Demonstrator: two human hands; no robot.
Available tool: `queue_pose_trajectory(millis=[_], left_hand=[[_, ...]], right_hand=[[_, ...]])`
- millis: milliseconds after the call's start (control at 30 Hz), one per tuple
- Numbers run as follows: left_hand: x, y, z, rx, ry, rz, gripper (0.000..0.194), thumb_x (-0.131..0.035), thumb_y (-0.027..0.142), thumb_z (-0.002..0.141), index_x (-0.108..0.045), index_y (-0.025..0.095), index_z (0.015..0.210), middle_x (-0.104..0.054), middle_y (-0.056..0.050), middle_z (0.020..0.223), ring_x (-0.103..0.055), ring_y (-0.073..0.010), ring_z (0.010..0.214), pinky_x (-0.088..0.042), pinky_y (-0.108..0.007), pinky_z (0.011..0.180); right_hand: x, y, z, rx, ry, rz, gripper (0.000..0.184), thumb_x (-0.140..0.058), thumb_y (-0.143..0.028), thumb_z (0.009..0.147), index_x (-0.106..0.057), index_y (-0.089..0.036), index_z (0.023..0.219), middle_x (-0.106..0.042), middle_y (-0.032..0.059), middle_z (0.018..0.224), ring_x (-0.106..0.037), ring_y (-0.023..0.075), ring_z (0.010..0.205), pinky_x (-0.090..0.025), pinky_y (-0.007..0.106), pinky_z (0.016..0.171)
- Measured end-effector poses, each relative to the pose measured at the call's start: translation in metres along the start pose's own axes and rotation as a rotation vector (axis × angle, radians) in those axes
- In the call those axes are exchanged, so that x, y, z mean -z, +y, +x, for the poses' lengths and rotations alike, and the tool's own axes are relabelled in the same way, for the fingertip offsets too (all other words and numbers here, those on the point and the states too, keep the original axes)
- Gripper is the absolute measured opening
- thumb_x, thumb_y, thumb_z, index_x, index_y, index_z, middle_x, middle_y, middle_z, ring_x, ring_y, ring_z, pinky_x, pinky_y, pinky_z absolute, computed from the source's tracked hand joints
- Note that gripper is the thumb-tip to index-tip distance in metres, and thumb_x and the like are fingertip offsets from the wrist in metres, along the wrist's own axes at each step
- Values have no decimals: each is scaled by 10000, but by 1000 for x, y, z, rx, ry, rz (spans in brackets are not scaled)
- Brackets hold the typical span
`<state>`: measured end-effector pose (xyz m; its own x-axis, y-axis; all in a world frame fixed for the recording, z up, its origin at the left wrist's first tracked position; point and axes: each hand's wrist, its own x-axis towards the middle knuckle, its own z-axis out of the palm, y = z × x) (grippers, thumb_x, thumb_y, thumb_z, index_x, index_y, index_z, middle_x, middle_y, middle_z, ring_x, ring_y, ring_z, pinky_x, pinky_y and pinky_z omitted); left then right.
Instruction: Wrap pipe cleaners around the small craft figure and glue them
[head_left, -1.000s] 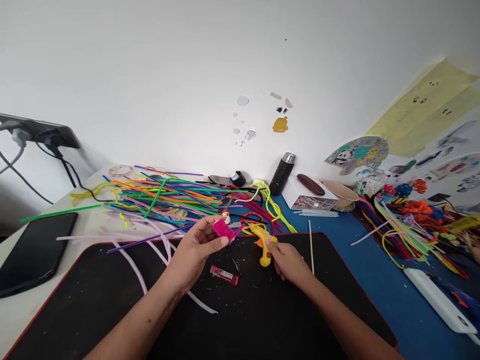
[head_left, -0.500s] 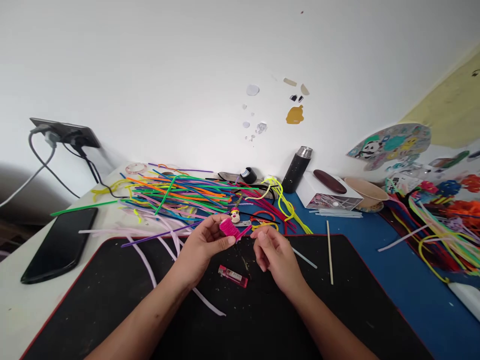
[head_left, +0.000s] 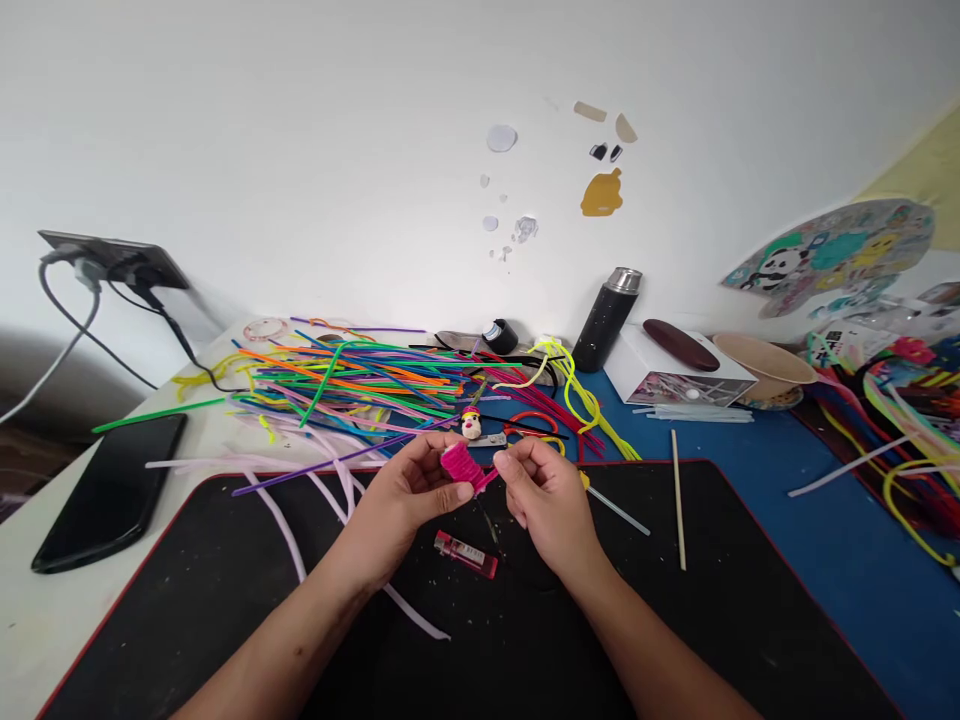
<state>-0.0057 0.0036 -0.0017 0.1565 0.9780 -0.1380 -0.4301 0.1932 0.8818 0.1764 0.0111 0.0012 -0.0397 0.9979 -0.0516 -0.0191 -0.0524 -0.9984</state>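
My left hand (head_left: 409, 495) pinches a bright pink coiled pipe cleaner (head_left: 463, 468) between thumb and fingers. Its short free end points right, where the thumb and forefinger of my right hand (head_left: 551, 500) close on it. Just beyond the pink coil is a small cream-coloured figure head (head_left: 471, 424) with a pink and yellow top. A red lighter (head_left: 466, 555) lies on the black mat (head_left: 600, 620) below my hands. Behind the right fingers are orange-handled scissors (head_left: 531, 420), partly covered.
Many coloured pipe cleaners (head_left: 360, 385) are heaped at the back left, pale lilac ones (head_left: 281, 520) crossing the mat. A phone (head_left: 112, 490) lies left. Right are a wooden stick (head_left: 678, 500), a black flask (head_left: 609, 320), a white box (head_left: 675, 375) and more pipe cleaners (head_left: 900, 430).
My right hand has moved in to the left and its fingertips have closed on the pink pipe cleaner's free end. The pink coil has tilted slightly. The view has shifted a little.
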Motion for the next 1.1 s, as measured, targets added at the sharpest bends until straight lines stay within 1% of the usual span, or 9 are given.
queue_pose_trajectory(millis=[133, 267, 433, 667, 867, 1000, 1100], left_hand=[[-1, 0, -1, 28, 20, -28, 402, -1009, 231, 632, -803, 227, 978, -734, -29, 951, -659, -200, 906, -503, -288, 834], [-2, 0, -1, 61, 42, -47, 413, -1005, 219, 628, -810, 227, 992, -746, -32, 955, -668, -204, 904, -502, -294, 835], [-6, 0, -2, 114, 36, -82, 435, -1024, 211, 579, -819, 228, 962, -759, -33, 940, -669, -205, 908, -509, -298, 842], [-7, 1, -5, 160, 31, -119, 447, -1010, 191, 583, -830, 225, 991, -746, -28, 939, -661, -193, 875, -497, -286, 806], [-9, 1, -5, 177, 25, -125, 447, -1005, 183, 561, -836, 228, 972, -736, -29, 927, -639, -193, 856, -485, -290, 787], [-10, 1, -5, 183, 49, -121, 472, -1026, 195, 518, -846, 226, 953, -725, -25, 936, -624, -183, 877, -481, -269, 789], [-10, 1, -5, 174, 62, -114, 473, -1032, 199, 512, -846, 229, 946, -719, -20, 927, -617, -177, 871, -476, -262, 777]], right_hand=[[2, 5, -1, 8, 3, -28, 466, -776, -641, 878, -584, -234, 757, -412, -97, 479, -340, 91, 401, -246, 239, 409], [5, 10, -2, 17, -3, -54, 441, -755, -610, 912, -576, -237, 760, -408, -97, 495, -329, 90, 413, -246, 241, 418], [8, 11, -3, 20, -3, -90, 435, -745, -602, 917, -578, -236, 752, -417, -91, 501, -346, 98, 427, -260, 243, 426], [9, 12, -8, -1, -11, -87, 455, -737, -639, 906, -582, -236, 762, -407, -91, 502, -323, 102, 438, -249, 236, 422], [9, 11, -10, 2, -13, -91, 484, -733, -671, 897, -569, -240, 752, -398, -90, 500, -315, 102, 438, -241, 236, 420], [9, 12, -11, 4, -13, -100, 468, -709, -664, 923, -573, -240, 778, -408, -91, 495, -331, 104, 433, -252, 238, 426], [10, 13, -11, 1, -7, -87, 469, -709, -664, 923, -563, -243, 777, -404, -94, 493, -328, 103, 429, -250, 240, 426]])
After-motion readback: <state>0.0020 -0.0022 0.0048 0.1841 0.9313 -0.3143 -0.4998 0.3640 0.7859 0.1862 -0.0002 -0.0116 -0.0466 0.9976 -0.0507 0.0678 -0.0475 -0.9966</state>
